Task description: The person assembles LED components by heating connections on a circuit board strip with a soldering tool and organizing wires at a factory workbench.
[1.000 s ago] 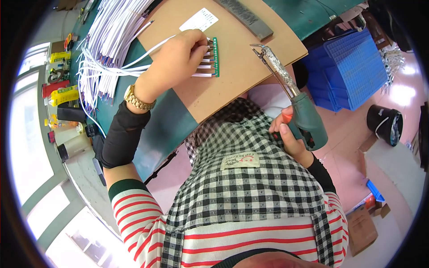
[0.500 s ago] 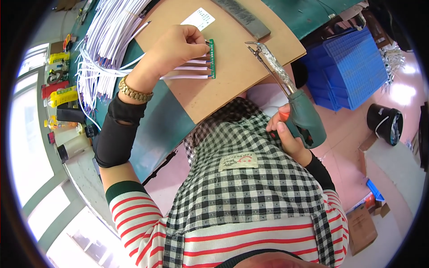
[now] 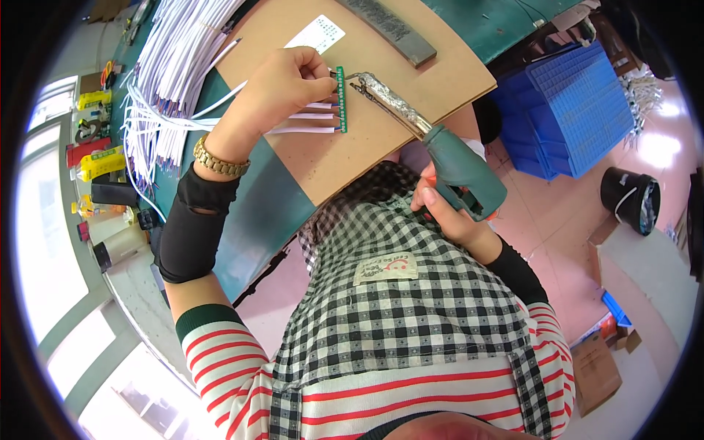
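soldering in hand, mid-job. left hand (image 3: 282, 84) over the brown board (image 3: 323, 154), fingers (image 3: 323, 81) curled and pinched at the top end of a narrow green circuit strip (image 3: 340, 99), pressing a white wire down at that spot; exactly what sits between the fingertips hidden. right hand (image 3: 447, 213) wrapped fully around the green grip of a soldering gun (image 3: 440, 150), foil-wrapped barrel slanting up-left, tip touching or just beside the strip's upper end, right by the left fingertips. green circuit strip flat on the board, upright in view, near board centre. several white leads (image 3: 304, 117) already lined up on the strip's left side below the fingers, looking attached, though joints too small to confirm. judged: lower leads done, top one being joined. big bundle of loose white wires (image 3: 176, 51) left on the green table (image 3: 257, 220), so plenty of stock unused. dark metal bar (image 3: 396, 29) and white label (image 3: 315, 33) on board's far end, blue crates (image 3: 579, 110) to the right.
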`<state>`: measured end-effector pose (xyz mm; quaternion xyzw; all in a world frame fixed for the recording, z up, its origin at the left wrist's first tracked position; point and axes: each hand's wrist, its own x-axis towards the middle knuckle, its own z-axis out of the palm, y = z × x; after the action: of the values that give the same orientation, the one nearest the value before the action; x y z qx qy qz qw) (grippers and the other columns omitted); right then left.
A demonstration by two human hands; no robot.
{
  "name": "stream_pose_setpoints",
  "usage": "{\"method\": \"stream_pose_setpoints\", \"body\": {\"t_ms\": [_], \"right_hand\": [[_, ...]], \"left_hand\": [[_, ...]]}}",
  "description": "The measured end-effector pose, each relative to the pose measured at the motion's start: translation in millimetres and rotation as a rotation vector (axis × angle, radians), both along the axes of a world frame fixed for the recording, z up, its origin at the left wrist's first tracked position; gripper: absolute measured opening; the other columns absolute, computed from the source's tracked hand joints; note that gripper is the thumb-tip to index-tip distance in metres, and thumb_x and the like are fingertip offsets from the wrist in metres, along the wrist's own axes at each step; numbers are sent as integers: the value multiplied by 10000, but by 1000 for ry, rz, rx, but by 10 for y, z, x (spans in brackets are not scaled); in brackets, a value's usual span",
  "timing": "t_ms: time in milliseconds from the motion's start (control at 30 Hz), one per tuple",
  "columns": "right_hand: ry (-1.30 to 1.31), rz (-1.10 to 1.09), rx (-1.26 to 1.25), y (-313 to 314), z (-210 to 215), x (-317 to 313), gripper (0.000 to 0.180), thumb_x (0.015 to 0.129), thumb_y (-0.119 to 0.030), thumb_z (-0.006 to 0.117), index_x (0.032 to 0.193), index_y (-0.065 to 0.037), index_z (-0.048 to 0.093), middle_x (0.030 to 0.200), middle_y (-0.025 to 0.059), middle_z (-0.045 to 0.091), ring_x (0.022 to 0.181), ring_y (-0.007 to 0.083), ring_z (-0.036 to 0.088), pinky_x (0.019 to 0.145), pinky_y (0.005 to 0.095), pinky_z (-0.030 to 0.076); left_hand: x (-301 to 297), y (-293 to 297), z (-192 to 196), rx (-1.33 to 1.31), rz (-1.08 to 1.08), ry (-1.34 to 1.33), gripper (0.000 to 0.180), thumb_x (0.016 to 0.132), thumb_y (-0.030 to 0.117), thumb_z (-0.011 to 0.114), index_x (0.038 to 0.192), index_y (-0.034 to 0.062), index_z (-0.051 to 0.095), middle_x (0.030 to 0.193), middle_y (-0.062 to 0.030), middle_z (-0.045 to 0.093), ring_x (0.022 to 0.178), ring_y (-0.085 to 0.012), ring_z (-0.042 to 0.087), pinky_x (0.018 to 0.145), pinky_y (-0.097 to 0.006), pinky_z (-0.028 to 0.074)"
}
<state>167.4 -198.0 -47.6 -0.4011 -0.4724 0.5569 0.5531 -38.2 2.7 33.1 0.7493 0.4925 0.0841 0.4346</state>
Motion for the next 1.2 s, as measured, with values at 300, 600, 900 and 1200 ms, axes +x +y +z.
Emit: {"method": "stream_pose_setpoints", "body": {"t_ms": [300, 600, 900, 1200], "right_hand": [[70, -9, -124, 47, 43, -33, 126, 866, -62, 548, 953, -6, 476, 705, 81, 547, 632, 155, 584, 603, 306, 502], [-5, 57, -100, 41, -12, 12, 89, 869, -76, 550, 883, -25, 478, 689, 76, 553, 628, 151, 581, 603, 296, 498], [74, 56, -67, -6, -117, -9, 126, 865, -37, 557, 978, 4, 520, 775, 71, 577, 665, 131, 599, 608, 277, 495], [33, 23, 25, -85, -82, 64, 307, 874, -51, 525, 1158, 16, 430, 763, 81, 549, 670, 150, 567, 631, 302, 490]], "left_hand": [[1, -26, 3, -4, 9, -23, 153, 747, 138, 657, 750, 1, 588, 664, -23, 592, 617, -78, 541, 575, -237, 445], [29, -54, 30, 78, -1, 44, 145, 736, 125, 660, 748, -3, 594, 641, -28, 585, 602, -89, 540, 564, -246, 445], [42, -88, 14, 112, -6, 42, 146, 780, 111, 653, 745, 15, 548, 624, 17, 508, 597, -46, 496, 537, -212, 395], [75, -107, 62, 154, -17, 118, 135, 775, 105, 637, 742, 12, 544, 633, 9, 522, 605, -49, 509, 552, -211, 408]]}}
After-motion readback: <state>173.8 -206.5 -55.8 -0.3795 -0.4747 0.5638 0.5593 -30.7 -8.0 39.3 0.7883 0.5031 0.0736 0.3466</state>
